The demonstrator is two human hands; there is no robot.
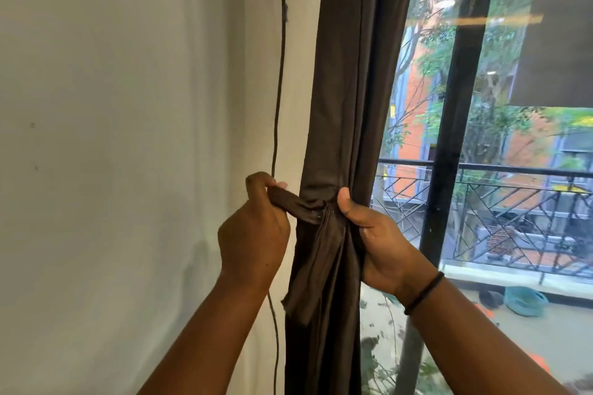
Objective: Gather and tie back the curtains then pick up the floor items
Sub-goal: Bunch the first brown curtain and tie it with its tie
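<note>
White wall [128, 106] fills the left side, with a thin dark cord [278, 106] hanging down it. To the right, a window [529, 202] with a black frame [455, 106] looks onto a balcony railing [513, 199], trees and brick buildings. Between wall and window hangs the dark brown curtain [346, 74], gathered into a narrow bunch. A fabric tie [295, 206] wraps it at the middle. The left hand [253, 231] grips the tie's end, pulled out to the left. The right hand [375, 234] clasps the bunch from the right, thumb pressed on the cloth beside the knot.
</note>
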